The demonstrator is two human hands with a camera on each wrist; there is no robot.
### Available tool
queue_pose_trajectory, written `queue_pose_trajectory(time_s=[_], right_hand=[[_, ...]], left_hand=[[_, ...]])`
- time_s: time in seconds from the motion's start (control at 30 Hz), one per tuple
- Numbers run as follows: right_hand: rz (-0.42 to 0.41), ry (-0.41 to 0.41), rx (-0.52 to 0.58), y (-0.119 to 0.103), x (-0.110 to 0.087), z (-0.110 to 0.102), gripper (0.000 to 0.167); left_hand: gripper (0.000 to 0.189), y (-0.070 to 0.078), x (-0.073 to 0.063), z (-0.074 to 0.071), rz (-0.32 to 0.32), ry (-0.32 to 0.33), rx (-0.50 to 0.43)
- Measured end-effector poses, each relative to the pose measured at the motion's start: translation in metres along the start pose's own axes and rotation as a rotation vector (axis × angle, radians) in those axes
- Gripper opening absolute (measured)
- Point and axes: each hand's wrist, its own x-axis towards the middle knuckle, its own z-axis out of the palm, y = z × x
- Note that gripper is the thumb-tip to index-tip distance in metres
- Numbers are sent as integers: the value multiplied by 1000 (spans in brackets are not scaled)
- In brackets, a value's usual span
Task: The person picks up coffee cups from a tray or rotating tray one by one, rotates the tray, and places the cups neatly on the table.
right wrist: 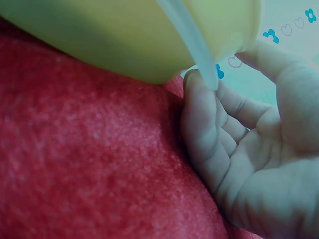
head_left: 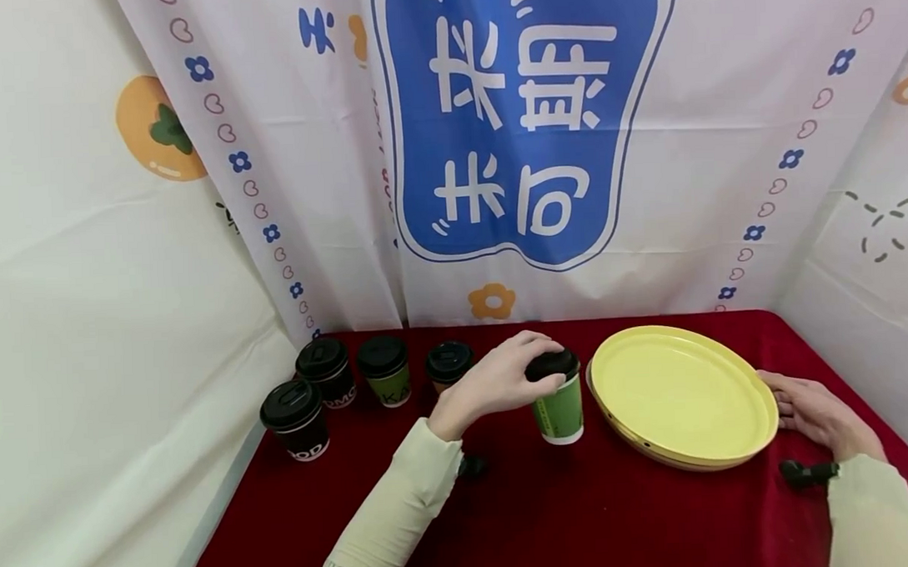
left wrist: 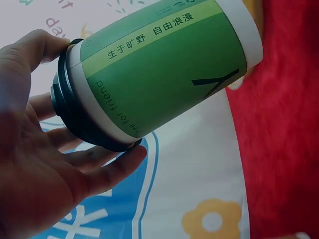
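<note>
My left hand (head_left: 513,369) grips a green paper cup (head_left: 559,409) from above, fingers and thumb round its black lid (head_left: 553,365). In the left wrist view the cup (left wrist: 164,69) shows a pale green band with printed characters and a white base. Just right of it is a round yellow tray (head_left: 683,392), with another rim showing under its near edge. My right hand (head_left: 815,408) holds the tray's right edge. The right wrist view has the thumb on the yellow rim and curled fingers (right wrist: 202,124) at its lower edge.
Several lidded paper cups stand at the left: a black one (head_left: 307,439) in front, another black one (head_left: 339,388) behind, a green one (head_left: 393,388), and one (head_left: 449,363) partly hidden by my left forearm. Red cloth (head_left: 582,513) covers the table; printed curtains (head_left: 329,154) hang behind.
</note>
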Motion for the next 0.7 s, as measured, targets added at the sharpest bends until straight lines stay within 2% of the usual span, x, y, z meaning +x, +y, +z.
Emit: queue_pose_trajectory(time_s=[0.2,0.37,0.57,0.7], right_hand=[[19,21,-10,1,5,0,29],[12,7,-7,1,5,2,30],[13,16,-11,-1,6,3,29],[19,26,-9,-1,7,2,29]], left_hand=[[47,-20,-19,-6,-44,-5,44],[47,-37,-35,-11,-71,-6,47],[46,-52,-54,-18,-103,-8,55],[45,-61,-65,-23,-124,15,73]])
